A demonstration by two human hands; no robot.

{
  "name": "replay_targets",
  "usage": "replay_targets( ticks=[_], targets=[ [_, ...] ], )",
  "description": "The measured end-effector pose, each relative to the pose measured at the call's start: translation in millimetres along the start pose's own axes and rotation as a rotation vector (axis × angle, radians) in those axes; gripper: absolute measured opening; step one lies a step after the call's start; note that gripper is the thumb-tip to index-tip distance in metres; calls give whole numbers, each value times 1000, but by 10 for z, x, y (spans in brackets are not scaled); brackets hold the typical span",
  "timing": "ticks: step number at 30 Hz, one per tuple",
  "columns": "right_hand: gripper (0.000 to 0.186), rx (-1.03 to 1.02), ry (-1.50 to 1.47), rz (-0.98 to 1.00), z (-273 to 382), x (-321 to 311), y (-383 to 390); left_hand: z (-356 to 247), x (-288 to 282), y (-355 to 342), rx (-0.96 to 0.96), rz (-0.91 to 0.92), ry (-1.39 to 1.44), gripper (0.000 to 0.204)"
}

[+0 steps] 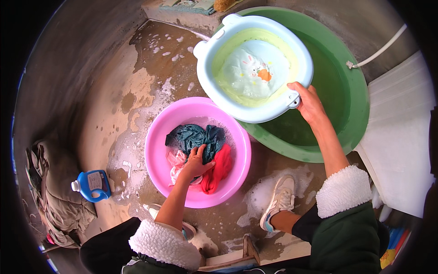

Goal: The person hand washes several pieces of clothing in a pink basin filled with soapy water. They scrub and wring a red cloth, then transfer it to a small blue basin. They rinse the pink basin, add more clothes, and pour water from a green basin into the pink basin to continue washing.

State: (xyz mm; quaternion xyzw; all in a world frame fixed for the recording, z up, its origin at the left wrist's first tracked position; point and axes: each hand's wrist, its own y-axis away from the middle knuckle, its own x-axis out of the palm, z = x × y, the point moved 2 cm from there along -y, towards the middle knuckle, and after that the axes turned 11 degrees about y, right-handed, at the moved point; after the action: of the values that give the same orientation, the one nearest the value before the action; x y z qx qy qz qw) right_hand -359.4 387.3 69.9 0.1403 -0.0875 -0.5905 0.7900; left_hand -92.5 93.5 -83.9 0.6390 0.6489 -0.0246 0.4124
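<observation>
My left hand [195, 165] rests with spread fingers on wet clothes in a pink basin [152, 155]. Under and around it lie a dark green cloth [186, 136], a red cloth [221, 170] and a pale pink-and-white cloth [176, 160]; suds line the basin's inner side. My right hand [310, 104] grips the near right rim of a light blue basin [208, 68], thumb over the edge. Clear water sits in this basin, above a printed rabbit on its bottom. It is held over the left part of a large green tub [359, 100] of water, overlapping the tub's rim.
Foamy water covers parts of the concrete floor [109, 91]. At the left are a blue detergent bottle [95, 185] and a heap of brown-grey fabric [64, 187]. A white hose [381, 51] hangs by the tub, beside a white panel [401, 132]. A wooden stool [228, 261] is below me.
</observation>
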Motion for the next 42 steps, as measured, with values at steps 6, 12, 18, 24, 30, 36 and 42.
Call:
replay_targets(
  ticks=[6,12,18,24,30,36,42],
  targets=[
    [32,-92,112,207,138,458,267,-18,-60,-24,-35,36,50,90],
    [31,-322,125,338,142,923,568,164,-84,-198,198,41,228,59],
    [31,-477,408,370,271,1221,881,431,-216,-257,344,112,283,46],
    [38,-766,526,377,495,1406,1201,432,-269,-220,224,166,270,49],
    [59,-1183,599,321,468,1567,1327,416,-230,-282,169,183,230,52],
    [55,-1224,677,210,468,1417,1259,328,-174,-221,93,289,331,55],
    [38,-831,409,-207,446,536,277,158,-123,-89,-35,59,170,77]
  ],
)
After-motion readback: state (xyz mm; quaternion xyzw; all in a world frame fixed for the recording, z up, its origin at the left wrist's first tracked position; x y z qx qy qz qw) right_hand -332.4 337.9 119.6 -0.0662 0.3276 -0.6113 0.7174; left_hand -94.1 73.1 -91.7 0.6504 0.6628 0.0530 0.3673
